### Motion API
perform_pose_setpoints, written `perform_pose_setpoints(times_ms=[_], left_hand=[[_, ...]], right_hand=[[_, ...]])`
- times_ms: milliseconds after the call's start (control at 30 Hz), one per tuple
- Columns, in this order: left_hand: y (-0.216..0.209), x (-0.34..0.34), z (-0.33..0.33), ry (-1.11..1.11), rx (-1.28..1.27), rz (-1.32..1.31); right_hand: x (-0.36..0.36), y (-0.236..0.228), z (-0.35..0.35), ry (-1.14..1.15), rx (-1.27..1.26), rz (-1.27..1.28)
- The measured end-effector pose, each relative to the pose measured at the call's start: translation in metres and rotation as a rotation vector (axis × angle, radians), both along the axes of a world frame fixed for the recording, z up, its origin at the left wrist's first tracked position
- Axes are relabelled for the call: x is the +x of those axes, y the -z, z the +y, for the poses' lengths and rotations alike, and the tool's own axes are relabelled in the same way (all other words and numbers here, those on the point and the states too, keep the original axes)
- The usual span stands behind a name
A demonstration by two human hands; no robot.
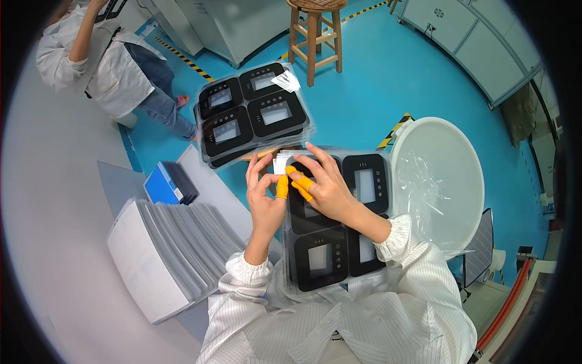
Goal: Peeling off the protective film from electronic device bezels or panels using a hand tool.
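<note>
On my lap rests a stack of clear plastic sheets printed with black panels (301,242), each panel having a rectangular window and small round marks. My left hand (267,206) is at the stack's far left corner, its thumb in a yellow finger cot and its thumb and index finger pinched together. Meeting it there, my right hand (330,191) wears yellow cots on the thumb and a finger, their tips pressed together. What lies between the fingertips is hidden. A white label or paper piece (279,165) shows beside the fingers at that corner.
A second stack of panel sheets (242,112) lies on a wooden stool ahead. To my left stand a thick pile of sheets (163,261) and a blue box (163,183). A white round bin (464,176) with clear film scraps is at right. A person (121,67) stands far left.
</note>
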State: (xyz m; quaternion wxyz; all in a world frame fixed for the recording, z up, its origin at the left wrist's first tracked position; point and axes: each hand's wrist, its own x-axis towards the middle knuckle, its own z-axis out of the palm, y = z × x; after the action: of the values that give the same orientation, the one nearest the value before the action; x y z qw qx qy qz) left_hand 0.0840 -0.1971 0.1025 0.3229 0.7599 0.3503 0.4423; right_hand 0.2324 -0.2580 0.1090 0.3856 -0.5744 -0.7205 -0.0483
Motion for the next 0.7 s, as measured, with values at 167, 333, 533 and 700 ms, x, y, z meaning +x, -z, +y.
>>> perform_pose_setpoints(times_ms=[167, 333, 533, 700], left_hand=[[-0.001, 0.001, -0.002, 0.004, 0.014, 0.005], [-0.006, 0.004, -0.008, -0.005, 0.073, 0.04], [0.006, -0.005, -0.008, -0.054, -0.061, -0.089], [0.014, -0.029, -0.002, 0.001, -0.079, -0.093]], right_hand=[[0.008, -0.003, 0.013, 0.018, 0.148, 0.154], [0.01, -0.003, 0.023, -0.007, 0.185, 0.084], [0.0, 0.005, 0.001, -0.18, 0.363, 0.092], [-0.011, 0.016, -0.021, -0.273, 0.222, 0.136]])
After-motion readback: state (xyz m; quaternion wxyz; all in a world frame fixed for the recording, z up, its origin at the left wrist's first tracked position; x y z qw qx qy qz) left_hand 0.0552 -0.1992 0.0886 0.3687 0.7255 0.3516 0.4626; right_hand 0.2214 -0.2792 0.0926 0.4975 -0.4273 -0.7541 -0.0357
